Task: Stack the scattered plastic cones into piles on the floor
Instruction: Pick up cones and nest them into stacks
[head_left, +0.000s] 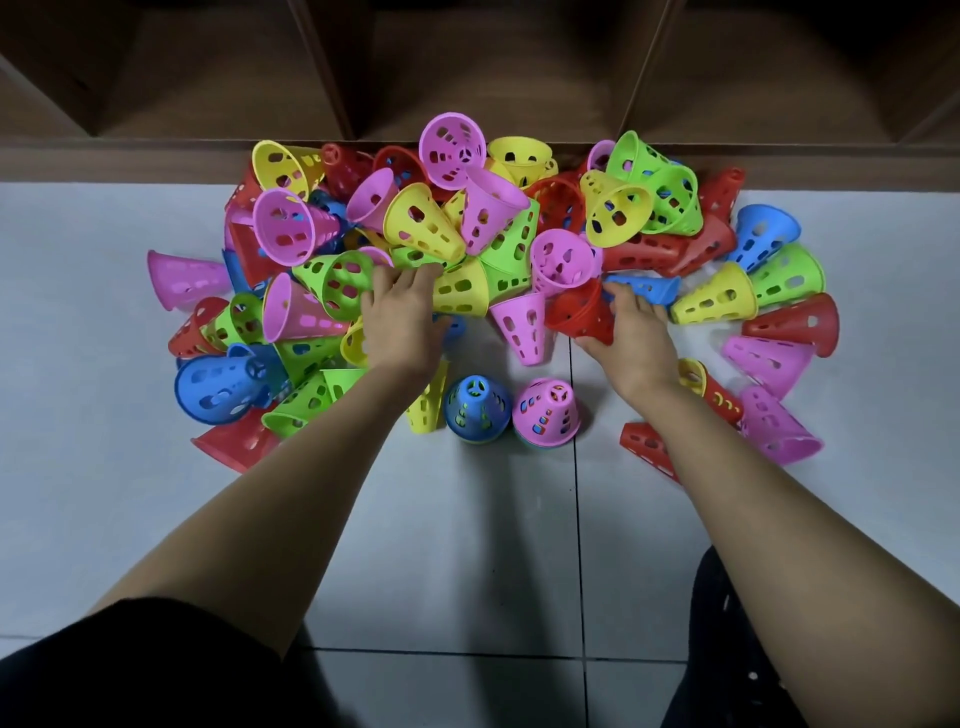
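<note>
Plastic in pink, yellow, green, red and blue: a loose heap of perforated cones lies on the pale tiled floor. It is pushed up against the foot of a dark wooden shelf unit at the far side. Most of the cones lie on their sides, tumbled over one another.

At the near edge of the heap, between the person's forearms, two short piles stand upright with the wide end down. One is topped by a blue cone, with green showing through its holes. Just to its right is one topped by a pink cone.

The left hand reaches palm down into the left middle of the heap. Its fingers are stretched out and slightly spread, and their tips rest on a yellow cone and the green cone beside it.

The right hand has its fingers and thumb curled round a red cone, gripping it at the near side of the heap. A blue cone on its side lies just beyond those fingers. A pink cone lies on the floor between the two hands.

Dark clothing shows at the near edge.
</note>
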